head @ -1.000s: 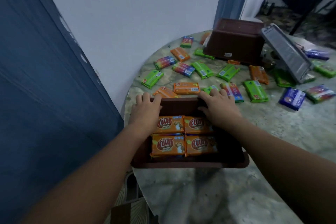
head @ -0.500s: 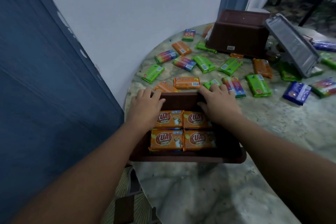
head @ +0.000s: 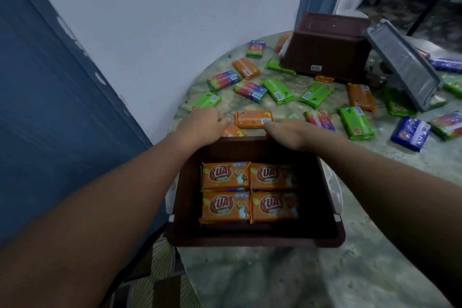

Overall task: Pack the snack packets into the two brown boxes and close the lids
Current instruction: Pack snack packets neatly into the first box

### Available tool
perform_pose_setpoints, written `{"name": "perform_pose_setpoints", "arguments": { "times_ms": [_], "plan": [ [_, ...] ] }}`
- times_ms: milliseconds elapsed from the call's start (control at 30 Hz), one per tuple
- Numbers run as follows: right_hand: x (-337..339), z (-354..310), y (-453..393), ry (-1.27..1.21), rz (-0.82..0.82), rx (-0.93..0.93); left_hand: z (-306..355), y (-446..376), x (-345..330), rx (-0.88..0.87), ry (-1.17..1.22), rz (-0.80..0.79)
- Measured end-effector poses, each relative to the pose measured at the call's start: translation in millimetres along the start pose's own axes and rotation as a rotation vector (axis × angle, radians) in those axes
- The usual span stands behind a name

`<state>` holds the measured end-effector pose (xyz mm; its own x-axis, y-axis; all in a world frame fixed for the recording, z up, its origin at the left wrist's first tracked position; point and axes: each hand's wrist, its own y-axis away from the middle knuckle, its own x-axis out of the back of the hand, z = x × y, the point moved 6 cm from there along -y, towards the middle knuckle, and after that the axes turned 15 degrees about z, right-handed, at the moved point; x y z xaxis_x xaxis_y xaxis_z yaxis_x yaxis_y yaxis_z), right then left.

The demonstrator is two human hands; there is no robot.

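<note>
An open brown box [head: 255,237] sits at the table's [head: 275,282] near edge, four orange snack packets [head: 250,192] lying flat inside. Both hands reach over its far rim: the left hand [head: 200,124] and right hand [head: 290,131] have fingers curled downward; whether either grip holds anything cannot be told. Best to gather the nearest orange packet [head: 254,119] first. Beyond, scattered packets surround an upturned second box [head: 327,46] and a leaning grey lid [head: 405,65].

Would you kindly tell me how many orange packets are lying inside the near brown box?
4, in a two-by-two block on the box floor: far left, far right, near left, near right. More may lie underneath.
</note>
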<state>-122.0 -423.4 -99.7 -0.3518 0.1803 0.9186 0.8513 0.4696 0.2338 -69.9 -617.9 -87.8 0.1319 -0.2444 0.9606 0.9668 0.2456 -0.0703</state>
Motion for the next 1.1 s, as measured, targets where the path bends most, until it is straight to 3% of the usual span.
{"name": "perform_pose_setpoints", "arguments": {
  "times_ms": [267,400,667,867,1000,1100],
  "plan": [
    [-8,0,-67,0.117,0.021,0.017,7,-55,-47,-0.269,-0.225,-0.293],
    [-30,5,-94,0.201,0.078,0.051,5,-63,-70,-0.467,-0.393,-0.264],
    [-58,6,-120,0.339,0.053,0.077,6,-70,-90,-0.576,-0.473,-0.187],
    [-56,6,-114,0.305,0.071,-0.007,-2,-77,-94,-0.518,-0.3,-0.229],
    [-31,0,-107,0.168,0.267,-0.012,-21,-74,-89,-0.277,-0.049,-0.29],
    [-11,-2,-97,0.029,0.403,-0.037,-31,-74,-73,-0.094,0.133,-0.193]
  ]
}}
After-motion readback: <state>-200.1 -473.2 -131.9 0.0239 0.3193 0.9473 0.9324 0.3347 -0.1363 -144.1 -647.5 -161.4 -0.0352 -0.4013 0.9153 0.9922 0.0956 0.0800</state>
